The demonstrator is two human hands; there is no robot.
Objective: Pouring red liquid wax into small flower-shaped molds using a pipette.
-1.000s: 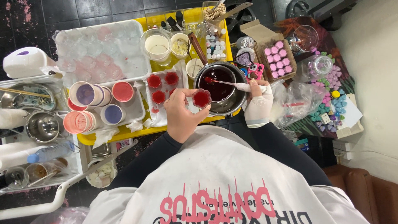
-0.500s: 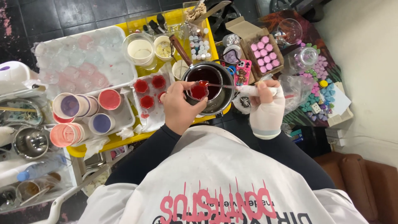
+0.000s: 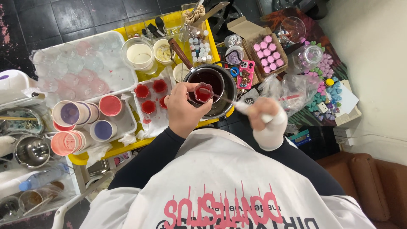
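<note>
The small red-filled cup (image 3: 203,93) is held over the saucepan (image 3: 214,90) of dark red liquid, gripped by the left hand (image 3: 183,111). The right hand (image 3: 263,116), wrapped in white, grasps a spoon (image 3: 229,101) angled into the cup. Risk: tilting the cup could spill liquid onto the yellow table (image 3: 127,142).

Yellow tray (image 3: 127,143) crowded: cups (image 3: 70,113) left, pot (image 3: 220,91) centre, cardboard box (image 3: 258,42) right; little free room.

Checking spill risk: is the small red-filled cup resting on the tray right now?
No, the left hand holds the small cup above the pot.
</note>
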